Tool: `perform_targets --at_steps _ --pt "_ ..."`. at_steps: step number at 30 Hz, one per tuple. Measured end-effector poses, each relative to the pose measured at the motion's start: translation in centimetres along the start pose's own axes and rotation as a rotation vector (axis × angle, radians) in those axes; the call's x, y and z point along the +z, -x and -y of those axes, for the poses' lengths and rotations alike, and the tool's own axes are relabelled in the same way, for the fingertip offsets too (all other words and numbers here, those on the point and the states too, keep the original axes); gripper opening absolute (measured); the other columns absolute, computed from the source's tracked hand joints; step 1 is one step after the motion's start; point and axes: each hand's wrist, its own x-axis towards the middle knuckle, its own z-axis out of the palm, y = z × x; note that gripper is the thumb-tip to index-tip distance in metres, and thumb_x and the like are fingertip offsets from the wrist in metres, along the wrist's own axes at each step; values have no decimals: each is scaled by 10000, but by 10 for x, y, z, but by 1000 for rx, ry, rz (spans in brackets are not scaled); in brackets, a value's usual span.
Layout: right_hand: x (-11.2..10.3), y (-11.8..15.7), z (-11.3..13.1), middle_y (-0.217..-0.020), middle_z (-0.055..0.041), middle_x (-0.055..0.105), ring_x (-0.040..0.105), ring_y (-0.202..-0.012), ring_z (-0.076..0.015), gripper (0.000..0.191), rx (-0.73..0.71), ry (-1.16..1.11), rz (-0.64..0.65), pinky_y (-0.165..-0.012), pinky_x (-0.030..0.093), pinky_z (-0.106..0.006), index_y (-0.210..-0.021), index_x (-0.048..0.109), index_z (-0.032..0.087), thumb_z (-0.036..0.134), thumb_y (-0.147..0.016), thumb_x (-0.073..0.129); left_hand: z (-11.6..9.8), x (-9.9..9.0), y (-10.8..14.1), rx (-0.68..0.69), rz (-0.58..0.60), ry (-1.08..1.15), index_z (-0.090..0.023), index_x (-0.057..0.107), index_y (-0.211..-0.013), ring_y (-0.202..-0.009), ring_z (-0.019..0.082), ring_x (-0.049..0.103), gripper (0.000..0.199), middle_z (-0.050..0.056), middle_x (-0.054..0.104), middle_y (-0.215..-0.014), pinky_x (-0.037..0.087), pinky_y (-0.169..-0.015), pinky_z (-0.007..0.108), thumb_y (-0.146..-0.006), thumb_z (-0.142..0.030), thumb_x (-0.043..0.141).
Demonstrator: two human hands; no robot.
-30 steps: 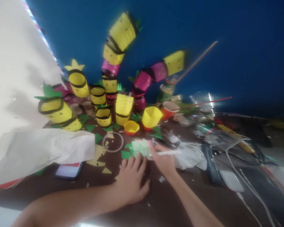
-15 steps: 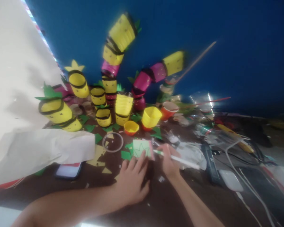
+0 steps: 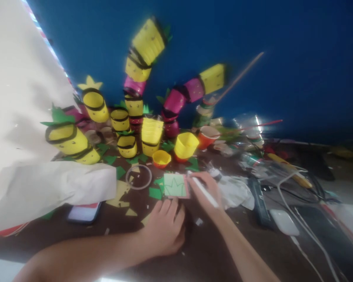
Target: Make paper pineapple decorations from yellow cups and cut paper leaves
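Observation:
A small notepad (image 3: 176, 187) lies on the dark table; its pale green top sheet bears a drawn jagged crown outline, and a pink border shows at its right. My left hand (image 3: 167, 226) rests at the pad's near edge, fingers curled in and holding nothing that I can see. In my right hand (image 3: 209, 192) is a white pen (image 3: 205, 192), slanting beside the pad's right edge. Fingers cover part of the pen, and blur hides its tip. Green paper scraps (image 3: 155, 192) touch the pad's left side.
Yellow pineapple-like cups (image 3: 69, 139) and a red paper cup (image 3: 207, 137) stand behind. Left of the pad lie a clear tape ring (image 3: 139, 188), a phone (image 3: 84, 213) and white paper (image 3: 55, 180). Crumpled plastic (image 3: 235, 192), a box cutter (image 3: 260, 203) and cables (image 3: 308, 231) are right.
My left hand has drawn back from the pad and its fingers have curled, uncovering the drawing. My right hand has shifted slightly, and the pen is tilted more steeply.

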Motion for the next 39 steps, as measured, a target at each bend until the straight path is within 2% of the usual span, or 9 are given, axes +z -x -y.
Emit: perform_targets --at_steps 5,12,20,24,29,31,36,37,39 --pt "-13 -9 -23 -840 -74 618 533 -822 -206 204 -366 258 223 -761 363 -340 -904 648 194 173 -804 472 3 -3 -2 4 40 73 -157 524 -1028 -798 252 472 328 125 524 -940 349 -654 369 -775 -345 434" --pt "-27 -9 -26 -977 -63 629 494 -951 -208 523 -442 434 350 -807 321 -352 -1050 606 193 -58 -665 356 8 -7 -5 -78 18 160 -191 529 -884 -764 219 434 165 74 509 -868 292 -634 352 -767 -269 444" --pt "-58 -14 -18 -861 -62 647 526 -846 -212 213 -216 499 92 -760 371 -330 -808 640 188 120 -728 455 24 -5 -17 -279 -39 50 -176 542 -859 -795 221 432 138 69 511 -830 295 -695 360 -779 -228 442" --pt "-74 -7 -19 -928 -62 631 513 -910 -263 170 -124 580 180 -786 363 -374 -805 641 218 306 -672 583 35 -5 -25 -408 -77 -49 -168 560 -834 -831 237 434 166 82 500 -833 302 -715 364 -792 -284 449" --pt "-82 -8 -39 -904 -60 638 570 -851 -200 243 10 418 379 -767 398 -301 -869 618 187 148 -652 516 39 -1 -27 -499 -76 -96 -140 559 -808 -844 249 433 248 96 489 -836 315 -728 373 -799 -355 437" --pt "-86 -14 -45 -822 -58 642 579 -782 -188 203 57 372 287 -727 411 -290 -792 612 183 126 -689 446 37 1 -26 -497 -78 -87 -140 560 -786 -839 244 435 237 95 489 -834 320 -717 366 -803 -338 431" --pt "-99 -22 -35 -918 -140 601 520 -915 -271 232 -38 504 -408 -792 383 -397 -923 584 144 180 -753 431 34 0 -26 -486 -118 -26 -150 555 -730 -821 226 440 162 79 497 -801 328 -710 355 -786 -253 444" --pt "-100 -18 -31 -902 -134 604 525 -895 -267 222 -66 527 -393 -781 385 -392 -915 585 150 179 -754 435 34 0 -25 -490 -131 -10 -150 554 -731 -824 226 443 145 76 499 -795 331 -715 357 -780 -238 448" --pt "-99 -8 -22 -803 -87 619 556 -760 -220 162 -78 527 -132 -690 404 -326 -813 595 178 179 -750 446 35 -1 -25 -492 -162 39 -153 551 -743 -836 224 450 116 72 508 -807 338 -726 359 -768 -215 457"
